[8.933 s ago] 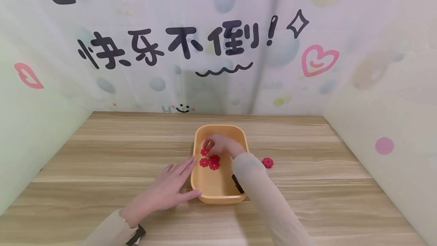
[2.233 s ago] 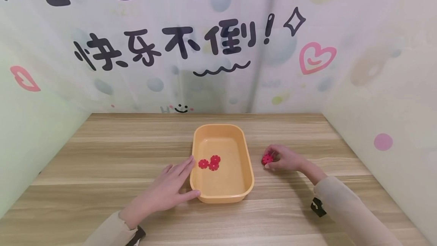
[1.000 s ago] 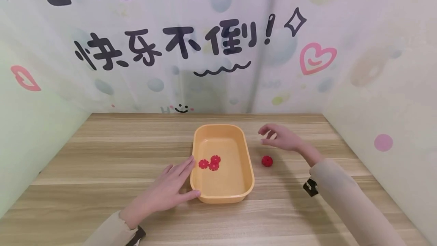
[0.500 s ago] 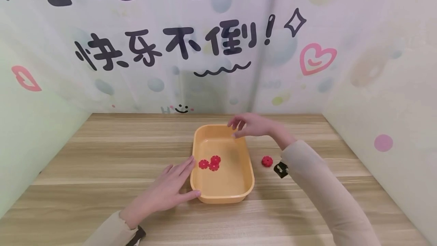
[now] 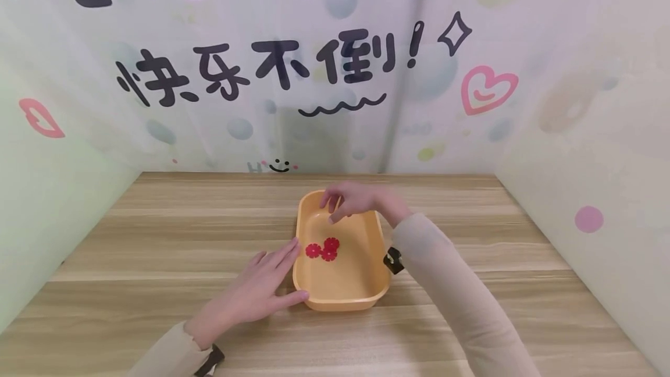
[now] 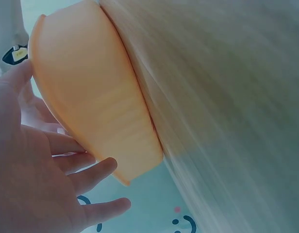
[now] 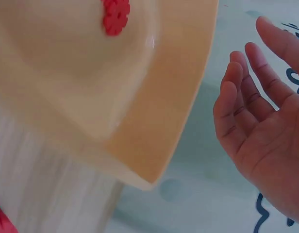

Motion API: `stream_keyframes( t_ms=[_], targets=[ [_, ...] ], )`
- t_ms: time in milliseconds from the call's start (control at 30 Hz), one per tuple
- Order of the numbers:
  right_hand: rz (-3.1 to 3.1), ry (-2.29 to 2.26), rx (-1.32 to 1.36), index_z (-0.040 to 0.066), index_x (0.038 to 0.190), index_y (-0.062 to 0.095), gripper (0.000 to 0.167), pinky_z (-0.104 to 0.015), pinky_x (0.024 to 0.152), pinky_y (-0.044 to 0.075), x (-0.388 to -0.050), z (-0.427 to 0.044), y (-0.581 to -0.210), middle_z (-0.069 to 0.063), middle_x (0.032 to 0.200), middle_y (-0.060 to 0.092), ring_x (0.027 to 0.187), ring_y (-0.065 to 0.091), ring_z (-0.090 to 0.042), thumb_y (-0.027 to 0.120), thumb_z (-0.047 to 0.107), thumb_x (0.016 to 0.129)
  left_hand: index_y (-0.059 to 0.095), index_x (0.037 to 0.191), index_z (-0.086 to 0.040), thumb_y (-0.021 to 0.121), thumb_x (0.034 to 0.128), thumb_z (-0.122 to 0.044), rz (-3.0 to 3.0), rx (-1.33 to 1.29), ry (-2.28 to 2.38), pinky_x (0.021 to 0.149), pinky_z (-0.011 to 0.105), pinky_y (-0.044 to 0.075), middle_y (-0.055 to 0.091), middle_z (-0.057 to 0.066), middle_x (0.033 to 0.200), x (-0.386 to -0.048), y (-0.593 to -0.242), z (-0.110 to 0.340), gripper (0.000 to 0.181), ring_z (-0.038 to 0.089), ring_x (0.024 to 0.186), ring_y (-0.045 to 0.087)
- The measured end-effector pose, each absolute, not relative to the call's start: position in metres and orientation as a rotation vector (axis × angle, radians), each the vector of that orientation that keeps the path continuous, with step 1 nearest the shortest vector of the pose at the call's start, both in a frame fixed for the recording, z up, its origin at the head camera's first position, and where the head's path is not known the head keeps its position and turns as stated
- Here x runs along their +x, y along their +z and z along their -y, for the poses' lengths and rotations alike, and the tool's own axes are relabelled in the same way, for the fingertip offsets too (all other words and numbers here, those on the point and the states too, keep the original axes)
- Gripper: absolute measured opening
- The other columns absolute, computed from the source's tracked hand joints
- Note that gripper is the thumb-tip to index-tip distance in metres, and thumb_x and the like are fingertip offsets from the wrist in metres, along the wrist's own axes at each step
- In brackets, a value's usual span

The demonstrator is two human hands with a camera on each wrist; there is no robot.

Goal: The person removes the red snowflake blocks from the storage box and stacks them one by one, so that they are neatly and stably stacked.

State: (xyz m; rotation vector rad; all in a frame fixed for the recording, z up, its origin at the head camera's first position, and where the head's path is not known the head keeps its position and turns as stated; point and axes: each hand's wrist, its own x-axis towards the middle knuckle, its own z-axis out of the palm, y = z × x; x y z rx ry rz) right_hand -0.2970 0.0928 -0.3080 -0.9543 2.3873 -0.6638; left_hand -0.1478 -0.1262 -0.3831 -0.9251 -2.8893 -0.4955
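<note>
An orange plastic basin [image 5: 342, 292] stands on the table, with three red notched plastic discs [image 5: 329, 255] lying flat in it. My left hand [image 5: 248, 290] rests against the basin's left rim; in the left wrist view its fingers [image 6: 98, 174] are stretched along the outer wall. Over the far part of the basin hovers my right hand [image 5: 353, 198], fingers loosely bent and apart from the discs. The right wrist view shows its palm [image 7: 261, 131] holding nothing. A red piece [image 7: 1, 223] shows at that view's lower left, on the table beside the basin; in the head view my right forearm hides that place.
The wood-grain table [image 5: 173, 237] runs back to a printed white curtain [image 5: 335, 138]. Pale side walls [image 5: 586, 167] bound it left and right. Dark bands [image 5: 394, 260] are worn at both wrists.
Earlier my right hand took a disc from the basin and set it on the red pile at the right. Having let go, it has moved left over the basin. My left hand stays put.
</note>
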Motion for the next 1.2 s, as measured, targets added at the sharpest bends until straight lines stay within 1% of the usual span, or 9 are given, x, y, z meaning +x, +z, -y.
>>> stream_keyframes(
  t_ms=[200,333,400,500,567,767,867,1067,1200],
  targets=[
    [-2.309,-0.725,-0.769,0.005,0.113,0.052,0.039,-0.031,0.069,0.047,-0.302,-0.088,-0.324,-0.005,0.089,0.054,0.085,0.052,-0.025,0.066,0.014,0.077,0.026,0.138,-0.002,0.045,0.081,-0.06,2.905,-0.918,-0.502,0.096,0.054,0.02,0.02,0.008,0.144,-0.148,-0.383,0.126,0.083,0.023,0.126,0.026],
    [-2.267,-0.725,-0.677,0.006,0.111,0.053,0.036,-0.033,0.068,0.046,-0.304,-0.085,-0.333,-0.007,0.084,0.056,0.084,0.052,-0.029,0.065,0.01,0.077,0.027,0.138,-0.002,0.045,0.0807,-0.06,2.906,-0.915,-0.502,0.096,0.054,0.02,0.021,0.008,0.143,-0.148,-0.383,0.126,0.084,0.023,0.126,0.026],
    [-2.257,-0.695,-0.652,0.007,0.108,0.053,0.032,-0.031,0.066,0.045,-0.304,-0.083,-0.337,-0.006,0.084,0.056,0.08,0.051,-0.027,0.063,0.008,0.077,0.027,0.138,-0.002,0.046,0.0807,-0.06,2.904,-0.915,-0.5,0.096,0.054,0.02,0.021,0.008,0.143,-0.148,-0.383,0.126,0.083,0.023,0.126,0.027],
    [-2.268,-0.616,-0.649,0.01,0.105,0.056,0.027,-0.028,0.063,0.043,-0.304,-0.08,-0.343,-0.005,0.086,0.055,0.072,0.049,-0.019,0.061,0.006,0.078,0.027,0.138,-0.003,0.047,0.0809,-0.058,2.901,-0.918,-0.497,0.096,0.054,0.02,0.022,0.008,0.143,-0.148,-0.382,0.126,0.082,0.023,0.126,0.027],
    [-2.273,-0.568,-0.644,0.011,0.104,0.057,0.027,-0.028,0.063,0.043,-0.303,-0.079,-0.346,-0.004,0.088,0.053,0.07,0.047,-0.016,0.06,0.005,0.078,0.026,0.138,-0.003,0.047,0.0809,-0.058,2.902,-0.917,-0.494,0.096,0.054,0.02,0.022,0.008,0.143,-0.148,-0.382,0.126,0.082,0.023,0.126,0.027],
    [-2.323,-0.427,-0.682,0.015,0.103,0.058,0.032,-0.024,0.072,0.041,-0.302,-0.079,-0.357,-0.003,0.091,0.053,0.081,0.049,-0.015,0.061,0.002,0.074,0.026,0.138,-0.004,0.049,0.0807,-0.057,2.917,-0.911,-0.508,0.096,0.054,0.02,0.022,0.008,0.143,-0.148,-0.381,0.125,0.082,0.023,0.126,0.027],
    [-2.327,-0.404,-0.67,0.018,0.102,0.059,0.033,-0.024,0.075,0.04,-0.302,-0.078,-0.363,-0.003,0.091,0.053,0.085,0.048,-0.016,0.062,0.001,0.074,0.026,0.138,-0.004,0.047,0.0807,-0.059,2.918,-0.912,-0.502,0.097,0.053,0.02,0.022,0.008,0.143,-0.147,-0.381,0.125,0.082,0.022,0.126,0.027],
    [-2.351,-0.429,-0.626,0.019,0.096,0.057,0.034,-0.025,0.073,0.039,-0.3,-0.076,-0.372,-0.002,0.091,0.05,0.083,0.047,-0.015,0.064,-0.003,0.071,0.027,0.138,-0.003,0.044,0.0808,-0.061,2.908,-0.918,-0.494,0.096,0.054,0.02,0.022,0.008,0.143,-0.147,-0.381,0.126,0.083,0.023,0.126,0.027],
    [-2.367,-0.468,-0.595,0.019,0.093,0.056,0.032,-0.026,0.071,0.039,-0.299,-0.075,-0.375,-0.002,0.089,0.051,0.081,0.047,-0.016,0.067,-0.001,0.071,0.026,0.138,-0.003,0.045,0.0809,-0.061,2.907,-0.915,-0.496,0.096,0.054,0.02,0.021,0.008,0.143,-0.147,-0.381,0.126,0.083,0.023,0.126,0.027]
  ],
)
